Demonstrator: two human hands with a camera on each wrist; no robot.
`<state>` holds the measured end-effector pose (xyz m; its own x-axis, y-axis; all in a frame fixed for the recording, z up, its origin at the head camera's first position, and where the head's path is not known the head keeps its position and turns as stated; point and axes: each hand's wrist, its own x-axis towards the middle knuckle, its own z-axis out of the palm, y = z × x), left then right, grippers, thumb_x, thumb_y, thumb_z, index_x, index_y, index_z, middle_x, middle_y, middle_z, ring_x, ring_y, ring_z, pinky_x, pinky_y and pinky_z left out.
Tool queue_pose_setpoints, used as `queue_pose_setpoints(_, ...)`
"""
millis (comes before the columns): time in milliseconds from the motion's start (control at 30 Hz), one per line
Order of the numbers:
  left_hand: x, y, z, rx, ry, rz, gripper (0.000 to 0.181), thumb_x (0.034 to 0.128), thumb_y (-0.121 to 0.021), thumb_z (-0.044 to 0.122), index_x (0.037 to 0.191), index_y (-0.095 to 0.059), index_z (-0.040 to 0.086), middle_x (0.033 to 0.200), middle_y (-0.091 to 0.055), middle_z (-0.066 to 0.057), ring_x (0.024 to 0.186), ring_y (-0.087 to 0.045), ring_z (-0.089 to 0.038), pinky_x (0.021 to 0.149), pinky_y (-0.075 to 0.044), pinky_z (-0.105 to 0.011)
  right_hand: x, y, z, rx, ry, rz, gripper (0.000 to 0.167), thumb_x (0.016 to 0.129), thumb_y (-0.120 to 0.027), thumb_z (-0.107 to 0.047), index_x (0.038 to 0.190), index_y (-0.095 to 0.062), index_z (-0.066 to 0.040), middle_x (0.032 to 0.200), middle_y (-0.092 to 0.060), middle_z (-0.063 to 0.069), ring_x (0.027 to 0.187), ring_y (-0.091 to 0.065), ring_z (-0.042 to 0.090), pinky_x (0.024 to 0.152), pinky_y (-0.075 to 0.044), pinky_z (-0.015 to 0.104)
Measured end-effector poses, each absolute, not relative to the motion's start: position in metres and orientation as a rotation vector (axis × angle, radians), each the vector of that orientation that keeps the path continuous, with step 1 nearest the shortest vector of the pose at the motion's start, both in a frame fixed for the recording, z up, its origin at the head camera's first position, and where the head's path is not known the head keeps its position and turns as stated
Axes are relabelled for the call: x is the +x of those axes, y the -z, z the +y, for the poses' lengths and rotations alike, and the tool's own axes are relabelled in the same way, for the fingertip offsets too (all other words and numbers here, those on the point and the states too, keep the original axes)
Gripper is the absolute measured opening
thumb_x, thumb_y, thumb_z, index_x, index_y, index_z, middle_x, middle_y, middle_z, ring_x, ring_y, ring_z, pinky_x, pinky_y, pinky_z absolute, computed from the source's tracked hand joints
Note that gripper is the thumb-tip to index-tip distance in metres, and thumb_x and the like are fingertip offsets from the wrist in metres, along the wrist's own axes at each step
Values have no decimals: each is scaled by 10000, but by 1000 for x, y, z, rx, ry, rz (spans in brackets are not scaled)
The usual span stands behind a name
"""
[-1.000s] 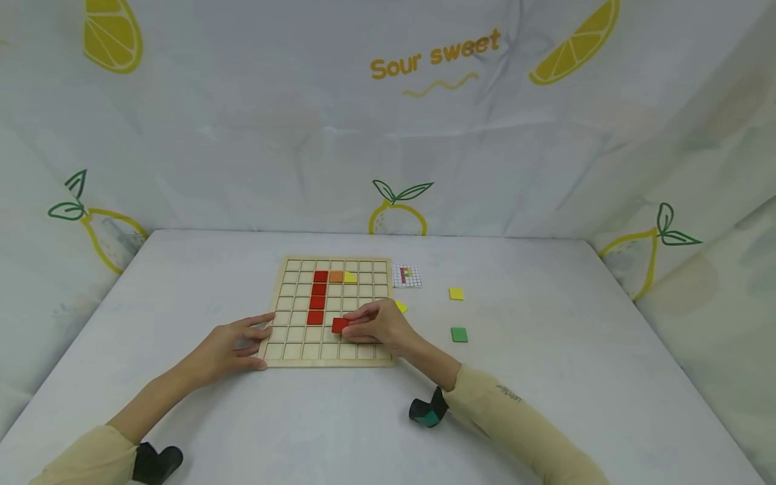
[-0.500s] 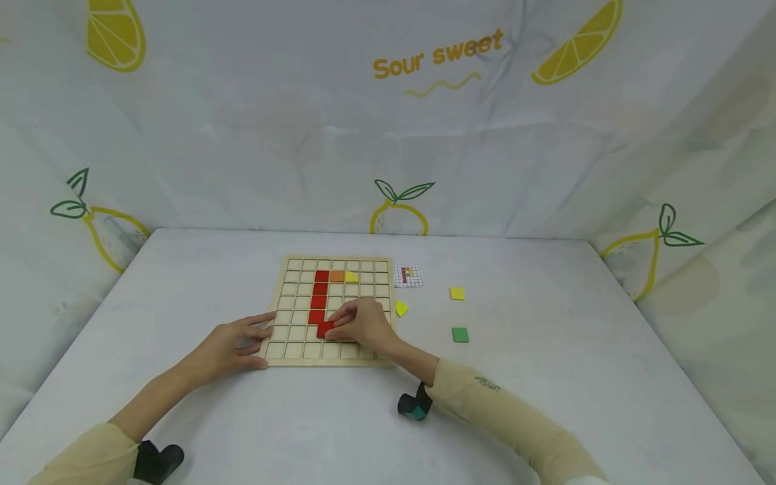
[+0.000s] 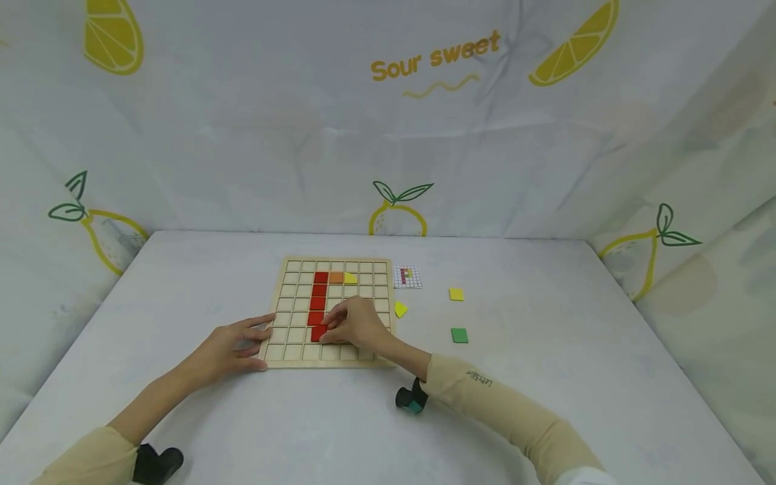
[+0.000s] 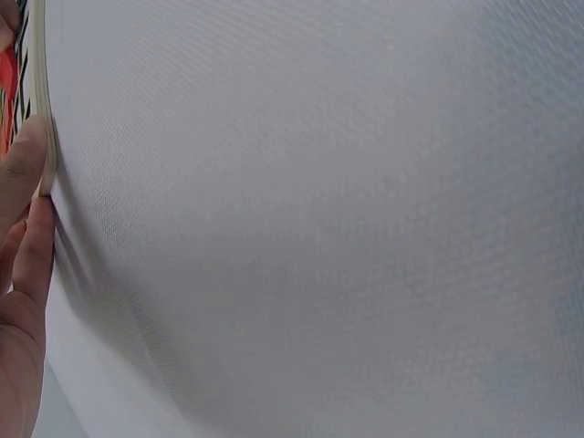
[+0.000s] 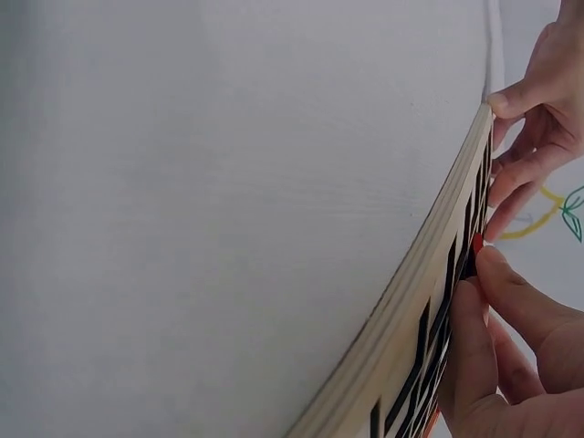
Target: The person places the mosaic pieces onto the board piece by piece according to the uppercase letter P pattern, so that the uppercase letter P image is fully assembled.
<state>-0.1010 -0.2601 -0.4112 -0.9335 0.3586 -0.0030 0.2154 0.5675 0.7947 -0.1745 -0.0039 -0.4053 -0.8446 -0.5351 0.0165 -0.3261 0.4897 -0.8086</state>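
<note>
A wooden grid board [image 3: 330,364] lies flat on the white table. One of its columns bears several red tiles [image 3: 318,303], with an orange tile [image 3: 336,277] and a yellow piece [image 3: 349,278] to the right of the top one. My right hand [image 3: 358,327] pinches another red tile [image 3: 318,334] between thumb and fingers at the column's lower end; whether it is fully seated I cannot tell. In the right wrist view only a red sliver [image 5: 477,242] of it shows by the fingertips. Along the board's left edge, my left hand [image 3: 224,350] rests with spread fingers.
Right of the board lie a small printed pattern card [image 3: 407,277], a yellow piece with a curved side [image 3: 401,309], a yellow square tile [image 3: 456,294] and a green square tile [image 3: 459,335]. A lemon-printed white cloth [image 3: 261,135] hangs behind.
My right hand has moved left across the board with the red tile, bringing it under the red column. The curved yellow piece is now uncovered. The left hand stays on the board's edge.
</note>
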Motion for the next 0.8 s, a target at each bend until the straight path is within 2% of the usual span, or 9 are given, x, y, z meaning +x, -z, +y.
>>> queue_pose_setpoints(400, -102, 412, -259, 511, -1289, 2640, 605, 726, -804, 31, 1229, -539, -176, 1434, -401, -275, 1231, -465, -448, 855, -565, -277, -175, 406, -1, -714, 1280, 2484, 234, 688, -871, -97, 843, -711, -24, 727, -692, 5, 637, -608, 26, 625, -525, 138)
queue_pose_setpoints(800, -101, 412, -260, 494, -1278, 2652, 606, 724, -805, 24, 1228, -536, -179, 1430, -408, -274, 1228, -471, -443, 850, -568, -271, -175, 407, -4, -669, 1368, 2413, 249, 690, -855, -35, 862, -680, 11, 717, -704, 52, 655, -651, 74, 685, -544, 138)
